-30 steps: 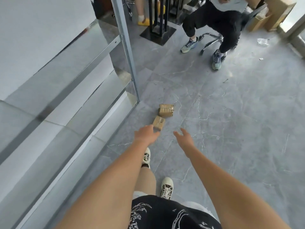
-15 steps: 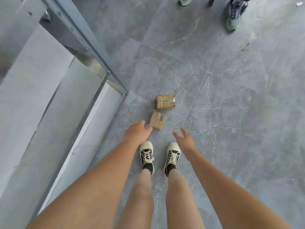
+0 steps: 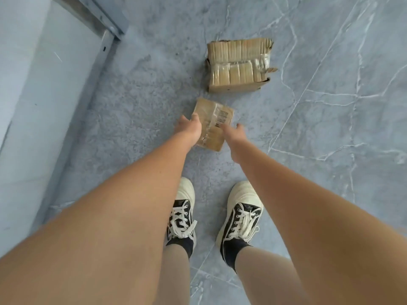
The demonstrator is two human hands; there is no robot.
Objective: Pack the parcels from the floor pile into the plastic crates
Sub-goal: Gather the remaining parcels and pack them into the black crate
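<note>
Bending over the grey marbled floor point(image 3: 330, 150), we bracket the small taped brown cardboard parcel point(image 3: 212, 119) with both hands: left hand point(image 3: 189, 128) gripping its edge, right hand point(image 3: 234, 133) open alongside, ready to lift

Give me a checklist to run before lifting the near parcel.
1. Left hand on the near parcel: ok, it touches the left edge.
2. Right hand on it: ok, at the right edge.
3. Firm grip: cannot tell, fingers hidden.
4. Far parcel apart from it: ok, floor shows between.
5. Shoes behind the parcel: ok.
6. Crate in reach: cannot tell, none in view.
</note>
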